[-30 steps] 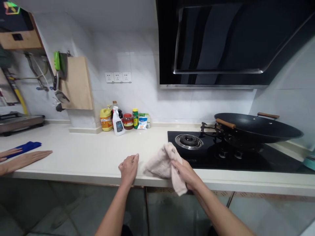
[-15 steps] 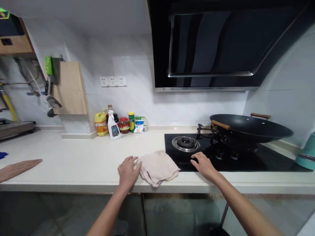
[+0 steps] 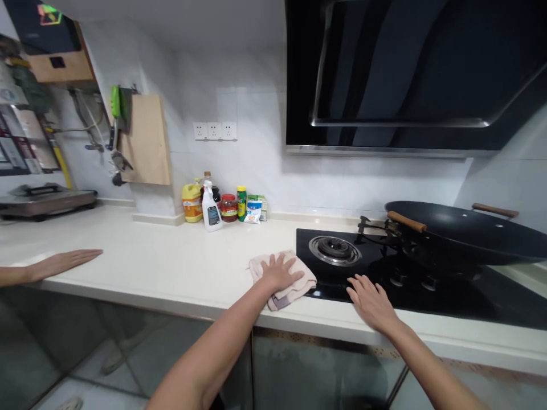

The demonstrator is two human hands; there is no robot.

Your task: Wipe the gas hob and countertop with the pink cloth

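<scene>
So far the wiping looks barely begun, as a judgement from how things lie: the beige cloth (image 3: 294,283) sits folded and bunched at the left edge of the black gas hob (image 3: 427,285), half on the pale surface (image 3: 171,267) and just lapping the hob's glass. The left hand (image 3: 281,273) lies flat on top of the cloth, fingers spread and pressing down rather than gripping it. The right hand (image 3: 371,297) is open too, palm down, resting on the hob's front edge — touching the glass, holding nothing, apart from the cloth. Behind it on the hob is the bare left burner (image 3: 334,249), and to the right of that a large black wok (image 3: 465,230) stands on its grate. Well to the left of the hob, a spray bottle (image 3: 211,209) and some jars stand against the wall. Farther left again, another person's open hand (image 3: 64,263) rests flat on the surface — no cloth shows under it.
</scene>
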